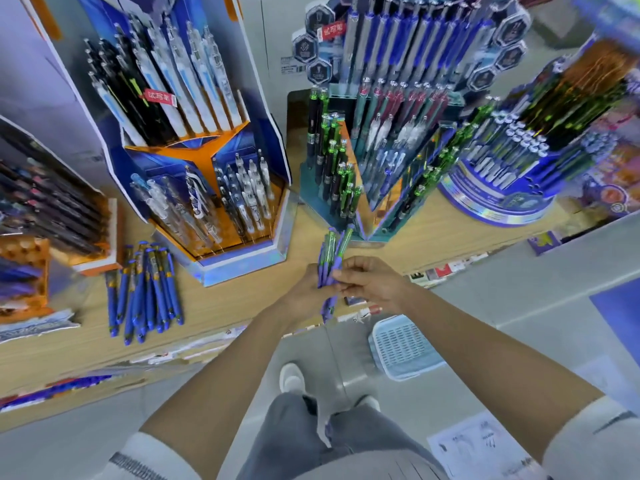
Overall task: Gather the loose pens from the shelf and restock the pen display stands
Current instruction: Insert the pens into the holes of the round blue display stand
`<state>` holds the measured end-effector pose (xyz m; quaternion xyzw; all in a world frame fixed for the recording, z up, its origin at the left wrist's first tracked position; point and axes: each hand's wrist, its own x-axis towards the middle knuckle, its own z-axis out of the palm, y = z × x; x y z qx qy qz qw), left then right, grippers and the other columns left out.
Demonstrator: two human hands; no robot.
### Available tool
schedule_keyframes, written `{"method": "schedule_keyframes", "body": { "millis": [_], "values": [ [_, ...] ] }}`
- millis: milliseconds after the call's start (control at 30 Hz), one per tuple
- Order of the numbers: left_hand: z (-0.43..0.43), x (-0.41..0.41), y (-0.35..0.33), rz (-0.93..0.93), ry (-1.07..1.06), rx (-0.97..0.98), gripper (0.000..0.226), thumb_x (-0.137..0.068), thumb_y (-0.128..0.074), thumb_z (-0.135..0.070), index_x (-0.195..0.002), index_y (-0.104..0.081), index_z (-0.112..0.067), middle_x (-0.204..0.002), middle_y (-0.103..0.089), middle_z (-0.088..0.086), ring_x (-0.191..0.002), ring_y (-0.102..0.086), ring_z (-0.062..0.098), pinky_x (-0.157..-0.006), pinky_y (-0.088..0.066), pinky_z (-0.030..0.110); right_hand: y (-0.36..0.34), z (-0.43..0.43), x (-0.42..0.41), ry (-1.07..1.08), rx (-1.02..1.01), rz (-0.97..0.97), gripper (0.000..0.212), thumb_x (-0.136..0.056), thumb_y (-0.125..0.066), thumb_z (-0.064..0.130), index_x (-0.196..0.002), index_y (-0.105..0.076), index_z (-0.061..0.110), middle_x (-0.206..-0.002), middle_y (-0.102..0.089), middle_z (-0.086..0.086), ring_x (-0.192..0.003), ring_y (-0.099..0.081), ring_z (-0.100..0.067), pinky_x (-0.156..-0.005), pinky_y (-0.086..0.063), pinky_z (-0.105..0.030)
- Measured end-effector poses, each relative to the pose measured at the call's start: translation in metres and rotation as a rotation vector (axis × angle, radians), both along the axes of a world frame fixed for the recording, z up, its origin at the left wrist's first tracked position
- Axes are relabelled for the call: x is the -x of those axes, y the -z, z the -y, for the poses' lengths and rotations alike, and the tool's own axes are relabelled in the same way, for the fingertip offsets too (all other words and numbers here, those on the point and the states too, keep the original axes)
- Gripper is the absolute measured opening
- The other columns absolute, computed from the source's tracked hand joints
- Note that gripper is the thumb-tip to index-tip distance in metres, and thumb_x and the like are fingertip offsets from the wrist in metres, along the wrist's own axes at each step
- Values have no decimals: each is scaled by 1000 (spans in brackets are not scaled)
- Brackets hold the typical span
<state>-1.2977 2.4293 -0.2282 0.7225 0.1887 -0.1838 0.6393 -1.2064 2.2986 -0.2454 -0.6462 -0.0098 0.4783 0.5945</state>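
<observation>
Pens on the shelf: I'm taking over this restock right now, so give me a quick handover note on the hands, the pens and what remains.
Left hand grips a bundle of green-and-purple pens above the shelf edge; right hand pinches the same bundle.
A pile of loose blue pens lies on the shelf, left of the hands, in front of the orange-and-blue stand.
The teal stand with green-topped pens is just beyond the bundle.
Done: one bundle gathered. Left: slot it into a stand, probably the teal one, then gather the blue pile.
</observation>
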Motion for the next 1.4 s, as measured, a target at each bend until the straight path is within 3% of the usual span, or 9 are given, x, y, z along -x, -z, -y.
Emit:
{"method": "schedule_keyframes", "body": {
  "millis": [100,233,367,433,633,933,1100,1267,1400],
  "values": [
    [25,1,-6,26,11,-5,28,-96,-48,-5,-68,-54,-9,-62,-59,16,-47,-49,18,-40,-34,20,-5,26,-2,5,17,49,17,-78,-75,12,-77,-58,11,-64,-66,-4,-59,-63,-14,-60,-55,-24],
    [70,-5,-17,99,-7,13,19,-97,-47,-1,-78,-50,-5,-52,-59,1,-40,-48,8,-40,-36,17,-12,74,-6,68,4,90,19,-85,-69,5,-73,-56,11,-58,-64,0,-52,-60,-9,-58,-53,-20],
    [117,-15,-22,119,-18,34,2,-99,-46,-5,-97,-46,-4,-62,-55,10,-38,-45,7,-39,-33,15,-21,127,-15,123,-9,142,17,-87,-67,4,-78,-57,14,-65,-67,-1,-56,-62,-10,-63,-55,-24],
    [137,-22,-22,69,-91,19,12,-97,-51,-5,-108,-45,-5,-61,-51,7,-37,-46,5,-39,-34,16,-26,155,-21,169,8,180,15,-87,-67,5,-80,-59,15,-70,-67,-2,-59,-63,-11,-62,-54,-23],
    [180,-55,-27,104,-97,-39,13,-93,-55,-3,-98,-44,-6,-67,-49,14,-48,-47,16,-44,-39,23,-44,214,-38,411,88,356,25,-90,-59,-6,-74,-52,13,-53,-61,8,-46,-59,-3,-48,-48,-17],
    [191,-136,-34,153,98,23,19,-95,-54,-6,-111,-43,-7,-72,-53,12,-48,-46,12,-45,-40,21,-53,233,-122,624,276,664,15,-94,-61,23,-84,-51,22,-80,-53,2,-81,-52,-19,-82,-47,-40],
    [189,-193,-34,138,98,99,21,-93,-55,0,-111,-45,-3,-76,-48,10,-49,-46,12,-43,-39,19,-55,223,-168,615,421,763,13,-98,-54,23,-94,-44,14,-89,-51,6,-78,-44,-13,-66,-36,-15],
    [183,-226,-29,137,165,97,20,-92,-56,0,-107,-43,-6,-81,-50,9,-60,-51,18,-42,-39,17,-45,221,-189,650,459,743,10,-98,-53,13,-93,-45,11,-80,-46,11,-70,-53,6,-66,-37,-15],
    [182,-237,-25,129,184,147,19,-93,-55,1,-108,-45,-6,-84,-52,6,-64,-51,20,-44,-40,17,-48,230,-197,773,422,813,15,-93,-61,13,-84,-51,19,-80,-52,7,-77,-52,-3,-72,-40,-22]
  ]
}}
